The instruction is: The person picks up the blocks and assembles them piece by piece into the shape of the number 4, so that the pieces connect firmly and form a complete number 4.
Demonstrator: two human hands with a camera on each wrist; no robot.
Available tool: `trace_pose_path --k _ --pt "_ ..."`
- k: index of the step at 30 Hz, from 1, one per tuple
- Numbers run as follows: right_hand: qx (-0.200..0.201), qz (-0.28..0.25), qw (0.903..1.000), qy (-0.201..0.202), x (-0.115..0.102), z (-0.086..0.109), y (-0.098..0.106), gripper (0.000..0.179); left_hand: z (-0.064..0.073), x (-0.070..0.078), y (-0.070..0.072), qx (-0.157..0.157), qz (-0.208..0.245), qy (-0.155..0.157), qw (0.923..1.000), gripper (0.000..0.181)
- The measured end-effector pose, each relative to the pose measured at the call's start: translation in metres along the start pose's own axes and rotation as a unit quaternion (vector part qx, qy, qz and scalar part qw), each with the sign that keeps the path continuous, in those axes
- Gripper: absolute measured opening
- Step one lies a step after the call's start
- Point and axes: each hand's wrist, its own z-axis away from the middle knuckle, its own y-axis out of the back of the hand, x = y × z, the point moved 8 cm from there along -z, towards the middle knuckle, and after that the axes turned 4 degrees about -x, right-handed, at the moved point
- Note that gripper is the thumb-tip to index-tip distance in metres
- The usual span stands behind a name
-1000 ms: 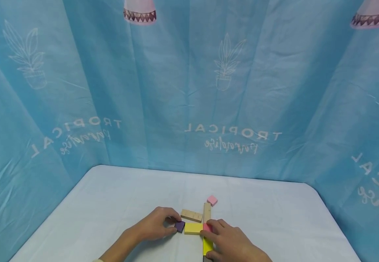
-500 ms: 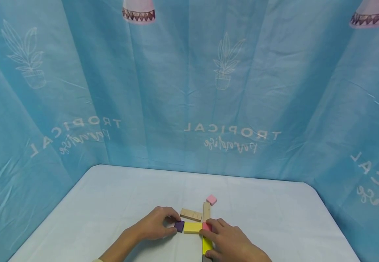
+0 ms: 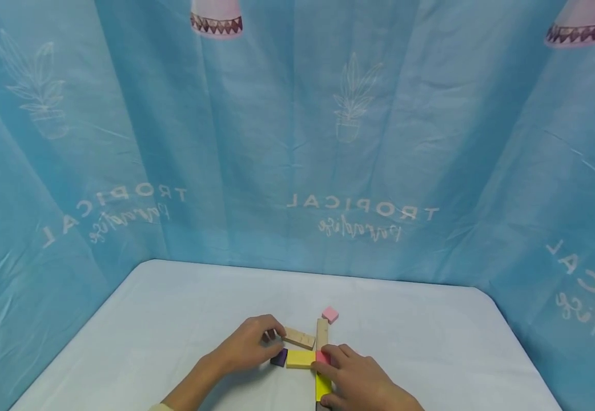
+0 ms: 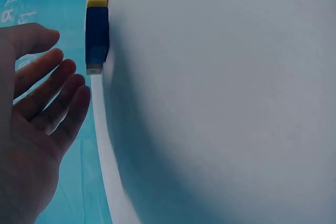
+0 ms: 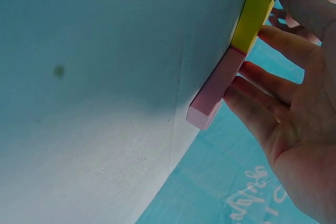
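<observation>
In the head view my left hand (image 3: 248, 345) hovers over a dark purple block (image 3: 279, 358), its fingers spread and holding nothing. Its index fingertip is by the left end of a slanted wooden block (image 3: 299, 338); contact is unclear. The purple block lies at the end of a yellow block (image 3: 300, 359). My right hand (image 3: 356, 377) rests against a column of blocks, fingertips at a pink block (image 3: 322, 357) and thumb by a dark block (image 3: 321, 406). A second yellow block (image 3: 322, 388) lies between them. In the right wrist view those extended fingers touch the column's side.
An upright-running plain wooden block (image 3: 322, 334) continues the column away from me. Beyond it lies a light pink block (image 3: 330, 314), turned at an angle. The white table (image 3: 200, 297) is bordered by a blue printed curtain (image 3: 256, 142) at the back and sides.
My left hand has let go of the dark purple block and lifted slightly away, its index finger moving toward the slanted wooden block. My right hand stays at the column.
</observation>
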Motion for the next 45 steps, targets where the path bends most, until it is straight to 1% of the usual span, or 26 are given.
trace_pose_path --k 1,5,8,10,12,19,29,36,41,45 --pt "-0.002 0.0 1.0 -0.002 0.0 0.0 0.0 0.058 -0.002 0.002 0.0 0.003 -0.002 -0.003 1.0 0.018" --pt "-0.009 -0.011 0.9999 -0.007 0.002 0.001 -0.001 0.058 -0.01 0.009 0.002 0.01 -0.02 0.003 0.9998 0.017" --pt "-0.012 -0.016 0.9997 -0.013 0.003 0.001 -0.001 0.058 -0.016 0.014 0.002 0.01 -0.048 -0.002 0.9988 0.016" --pt "-0.013 -0.016 0.9997 -0.015 0.003 0.001 -0.001 0.058 -0.019 0.016 0.002 0.012 -0.064 -0.011 0.9978 0.016" --pt "-0.012 -0.011 0.9997 -0.016 0.002 0.001 0.0 0.058 -0.021 0.017 0.001 0.013 -0.073 -0.019 0.9971 0.015" --pt "-0.009 -0.008 0.9998 -0.017 0.002 0.002 0.0 0.057 -0.026 0.017 0.0 0.01 -0.072 -0.027 0.997 0.017" --pt "-0.008 -0.004 0.9998 -0.017 0.002 0.001 -0.001 0.058 -0.03 0.015 -0.005 0.001 -0.075 -0.019 0.997 0.017" --pt "-0.004 0.001 1.0 -0.006 0.001 0.001 0.002 0.057 -0.035 0.015 -0.009 -0.016 -0.083 -0.004 0.9964 0.019" --pt "0.007 -0.002 1.0 0.001 0.001 0.003 0.003 0.055 -0.041 0.014 -0.017 -0.032 -0.086 -0.006 0.9957 0.022" --pt "0.015 -0.003 0.9998 0.014 -0.001 0.004 0.004 0.054 -0.043 0.012 -0.023 -0.042 -0.096 -0.01 0.9945 0.022"
